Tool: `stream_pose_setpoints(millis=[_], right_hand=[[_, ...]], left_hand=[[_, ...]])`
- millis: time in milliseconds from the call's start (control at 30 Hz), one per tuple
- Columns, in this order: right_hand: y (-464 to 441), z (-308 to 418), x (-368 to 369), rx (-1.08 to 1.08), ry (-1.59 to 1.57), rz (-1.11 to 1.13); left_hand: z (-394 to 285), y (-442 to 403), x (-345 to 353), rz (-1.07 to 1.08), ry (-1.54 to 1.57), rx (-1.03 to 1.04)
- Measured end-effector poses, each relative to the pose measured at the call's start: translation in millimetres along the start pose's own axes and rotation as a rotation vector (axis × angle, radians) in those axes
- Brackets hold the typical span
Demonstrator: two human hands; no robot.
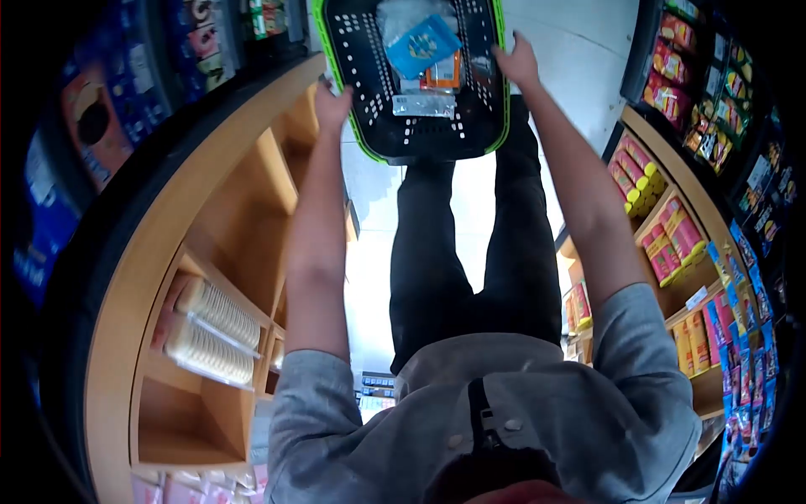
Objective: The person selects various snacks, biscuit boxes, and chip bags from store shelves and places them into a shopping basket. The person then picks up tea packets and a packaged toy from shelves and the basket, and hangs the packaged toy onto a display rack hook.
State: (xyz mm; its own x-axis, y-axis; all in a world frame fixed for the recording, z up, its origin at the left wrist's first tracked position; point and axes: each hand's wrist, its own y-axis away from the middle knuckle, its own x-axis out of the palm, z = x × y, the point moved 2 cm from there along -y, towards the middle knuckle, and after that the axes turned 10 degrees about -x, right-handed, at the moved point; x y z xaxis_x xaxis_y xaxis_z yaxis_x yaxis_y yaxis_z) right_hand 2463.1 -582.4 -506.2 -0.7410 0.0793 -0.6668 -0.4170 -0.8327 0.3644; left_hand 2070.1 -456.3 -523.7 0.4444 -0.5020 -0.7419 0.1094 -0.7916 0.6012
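A black shopping basket (428, 144) with a green rim is held out at the top centre. My left hand (333, 105) grips its rim on one side, and my right hand (517, 60) holds the rim on the other, thumbs showing and most fingers hidden behind the basket. Inside lie a blue packet (423, 47), an orange packet (444, 72) and a clear wrapped packet (424, 105) below them. Both arms are stretched forward, with the basket above my legs.
Wooden shelving (126, 277) curves along the left, holding stacked round pale items (210, 332) in clear packs. On the right, shelves carry pink tubes (672, 239), yellow boxes (693, 343) and snack bags (669, 63). Blue packets (747, 378) hang at the right edge. The floor (369, 252) is pale.
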Motion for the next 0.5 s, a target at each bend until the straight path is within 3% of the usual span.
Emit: stream_pose_setpoints(millis=[33, 67, 133, 267, 300, 400, 500], right_hand=[[-28, -45, 30, -0.058, 0.039, -0.099], [-36, -27, 24, 0.072, -0.055, 0.026], [-44, -18, 26, 0.179, -0.046, 0.061], [-23, -29, 27, 0.184, -0.244, -0.208], [-11, -15, 12, 0.258, -0.405, -0.199], [35, 34, -28, 0.121, -0.551, -0.16], [96, 72, -61, 0.178, -0.482, -0.181]], left_hand=[[-15, -8, 0, 0.031, 0.137, -0.035], [-29, -16, -2, 0.052, 0.275, -0.07], [-32, -30, 3, 0.33, 0.387, -0.173], [-12, -41, 15, 0.213, 0.358, -0.174], [-13, -32, 7, 0.17, 0.388, -0.137], [-24, 16, -31, -0.066, 0.402, -0.016], [-34, 74, -85, 0.019, 0.615, -0.042]])
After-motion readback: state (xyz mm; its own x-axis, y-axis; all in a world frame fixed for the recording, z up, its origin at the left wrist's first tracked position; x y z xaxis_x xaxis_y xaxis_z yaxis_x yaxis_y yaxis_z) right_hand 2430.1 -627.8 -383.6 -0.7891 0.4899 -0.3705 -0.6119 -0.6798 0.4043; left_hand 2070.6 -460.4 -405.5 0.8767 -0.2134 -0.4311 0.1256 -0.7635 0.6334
